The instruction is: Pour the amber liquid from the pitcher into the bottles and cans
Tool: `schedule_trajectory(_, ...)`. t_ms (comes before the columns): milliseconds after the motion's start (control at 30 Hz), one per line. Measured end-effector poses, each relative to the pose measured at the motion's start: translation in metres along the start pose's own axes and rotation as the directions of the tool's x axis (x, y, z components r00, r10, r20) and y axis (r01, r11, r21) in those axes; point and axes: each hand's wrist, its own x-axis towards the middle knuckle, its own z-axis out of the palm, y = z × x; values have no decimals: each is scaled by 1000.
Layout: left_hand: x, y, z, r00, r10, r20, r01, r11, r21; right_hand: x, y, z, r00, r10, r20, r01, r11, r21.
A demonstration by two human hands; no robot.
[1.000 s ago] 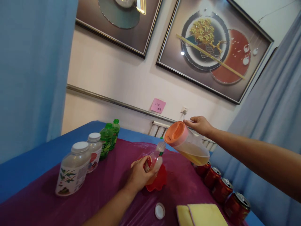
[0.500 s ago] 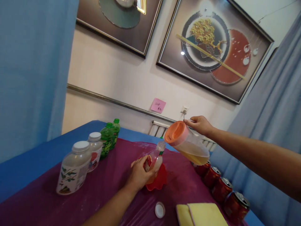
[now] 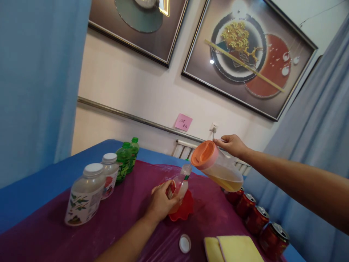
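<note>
My left hand (image 3: 160,201) is wrapped round a clear bottle (image 3: 183,183) with a red label and an uncapped mouth. The bottle stands over a red scalloped dish (image 3: 188,207). My right hand (image 3: 231,144) grips a clear plastic pitcher (image 3: 225,173) with an orange lid (image 3: 204,154). The pitcher is tilted to the left, its lid close beside the bottle's mouth, with yellowish liquid lying along its lower side. Whether liquid is flowing is too small to tell.
White-capped jars (image 3: 85,196) and green bottles (image 3: 124,160) line the left. Several red cans (image 3: 274,238) stand at the right. A white cap (image 3: 185,243) and a folded yellow cloth (image 3: 237,249) lie in front on the purple sheet (image 3: 152,240).
</note>
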Motion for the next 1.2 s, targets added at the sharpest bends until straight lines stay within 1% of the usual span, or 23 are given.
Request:
schedule_trajectory(367,0,1,-1,1000,6,9,-6,1000,1,1,-2,-1,1000,-19,4,19,1000,-21)
schedule_trajectory(767,0,-1,0,1000,1,-9,-1,1000,-2,-1,-5,2,1000,-4,12,4,1000,7)
schedule_trajectory(1200,0,2,-2,1000,1,-2,-1,1000,-9,2,-1,3,999,-53,-1,53,998,25)
